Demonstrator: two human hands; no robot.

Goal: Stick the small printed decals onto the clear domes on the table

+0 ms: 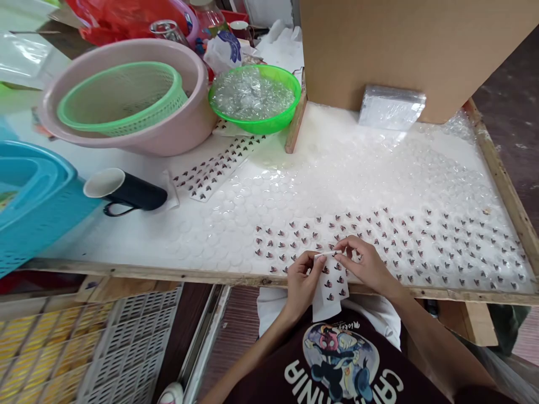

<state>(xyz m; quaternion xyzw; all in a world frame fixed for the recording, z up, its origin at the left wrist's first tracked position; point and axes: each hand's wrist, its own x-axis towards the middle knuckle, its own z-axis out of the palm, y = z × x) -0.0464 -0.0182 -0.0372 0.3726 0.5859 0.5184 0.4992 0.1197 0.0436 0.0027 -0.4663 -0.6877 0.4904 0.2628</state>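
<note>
A white sticker sheet (330,289) printed with small dark-and-red figures hangs over the table's front edge. My left hand (305,279) pinches its upper left side between thumb and fingers. At the sheet's top right corner, my right hand (362,262) has thumb and fingertips closed together; whether a single sticker is between them is too small to make out. Around both hands lie many clear round discs (282,244), several rows bearing the same small figure. Plain clear discs (236,216) without figures cover the table further left and back.
Longer sticker strips (227,163) lie beside a black mug (138,189) on its side. Behind stand a pink basin (202,106) holding a green basket (122,95), and a green bowl (269,124) of clear discs. A blue basket (50,213), a cardboard box (400,45) and wooden rims (505,179) border the table.
</note>
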